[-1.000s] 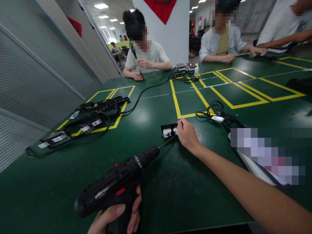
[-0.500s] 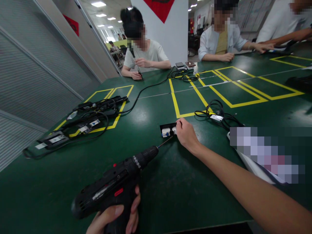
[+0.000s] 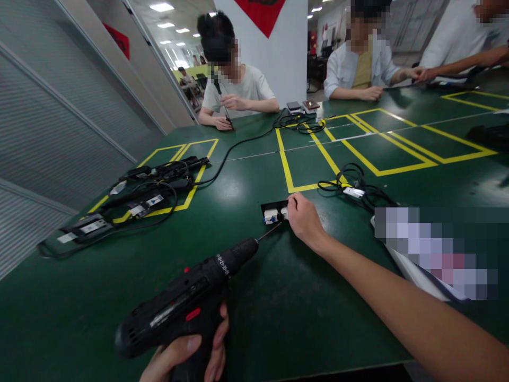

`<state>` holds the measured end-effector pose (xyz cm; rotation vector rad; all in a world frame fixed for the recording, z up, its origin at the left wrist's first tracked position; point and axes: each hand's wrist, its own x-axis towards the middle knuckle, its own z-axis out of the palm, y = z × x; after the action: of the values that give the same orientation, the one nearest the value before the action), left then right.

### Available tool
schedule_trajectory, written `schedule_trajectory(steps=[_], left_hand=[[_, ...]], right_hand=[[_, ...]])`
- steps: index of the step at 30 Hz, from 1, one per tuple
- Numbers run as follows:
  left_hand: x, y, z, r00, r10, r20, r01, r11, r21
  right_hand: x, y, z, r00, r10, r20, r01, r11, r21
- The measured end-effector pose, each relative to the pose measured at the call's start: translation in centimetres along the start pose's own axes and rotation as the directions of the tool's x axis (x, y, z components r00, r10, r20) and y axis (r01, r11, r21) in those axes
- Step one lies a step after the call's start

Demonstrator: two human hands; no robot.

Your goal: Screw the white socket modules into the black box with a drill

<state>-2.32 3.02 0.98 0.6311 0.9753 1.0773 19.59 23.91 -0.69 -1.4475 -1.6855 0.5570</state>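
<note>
A black cordless drill [image 3: 194,286] with red buttons lies in my left hand [image 3: 178,353], whose fingers are wrapped round its grip at the lower edge of the view. Its long thin bit points up and to the right. The bit's tip reaches the near edge of a small black piece [image 3: 274,206] that carries white blocks and a blue spot; whether they touch I cannot tell. My right hand [image 3: 306,217] is closed on the right end of that piece and hides part of it. The piece is at or just above the green table [image 3: 246,297].
Black cables and adapters [image 3: 151,185] lie on the left in yellow tape outlines. Another cable coil [image 3: 353,183] sits beyond my right forearm, near a white-edged object [image 3: 413,268] that is partly blurred. Across the table, one person [image 3: 238,85] holds a screwdriver; others sit farther right.
My hands, the drill and the small piece stay almost still. At the far right, the co-workers' hands have come together.
</note>
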Motion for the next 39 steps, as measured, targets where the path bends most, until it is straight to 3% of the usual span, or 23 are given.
schedule_trajectory(steps=[39], left_hand=[[-0.06,0.06,0.27,1.0,0.001,-0.006,-0.001,1.0,-0.024]], right_hand=[[-0.11,0.04,0.04,1.0,0.003,-0.001,-0.003,1.0,0.014]])
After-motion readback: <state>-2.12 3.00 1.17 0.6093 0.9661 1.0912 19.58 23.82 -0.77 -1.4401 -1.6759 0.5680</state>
